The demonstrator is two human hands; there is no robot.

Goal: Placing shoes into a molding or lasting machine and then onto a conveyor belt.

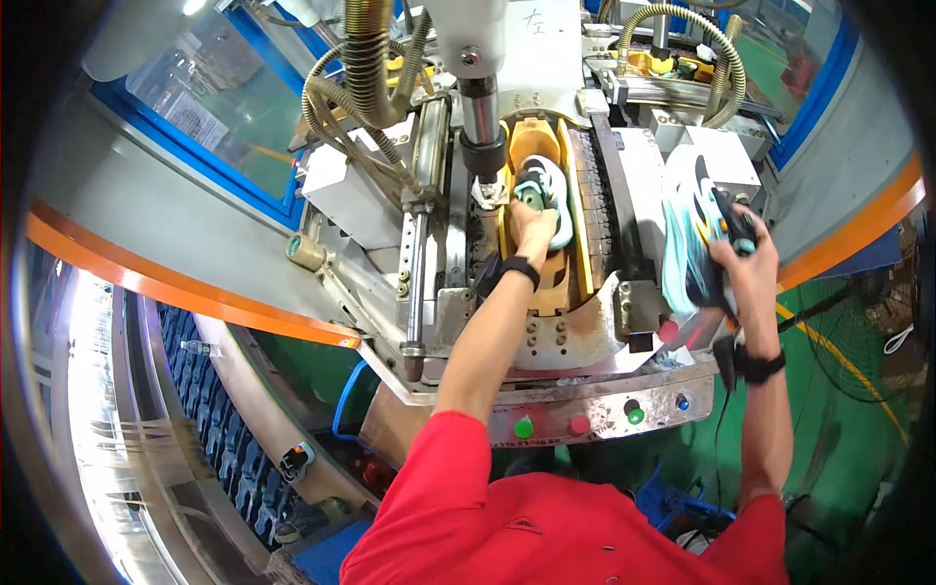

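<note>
A sports shoe (560, 226) with a pale aqua and white sole lies in the yellow-lined cavity (538, 144) of a pressing machine. My left hand (532, 230) reaches into that cavity, its fingers closed at the shoe's opening around a green shoe last (533, 198). To the right, clear of the machine bed, my right hand (749, 265) grips a second sports shoe (685, 239), dark with a light aqua sole. This second shoe is tilted up on its side and smeared by motion. Part of it hides behind my fingers.
Above the cavity hangs a metal press rod (480, 117), close to my left hand. A control panel (604, 417) with coloured buttons runs along the machine's front. Coiled hoses (369, 58) hang at the left; a moving conveyor (127, 419) lies far left, and a fan (843, 327) stands right.
</note>
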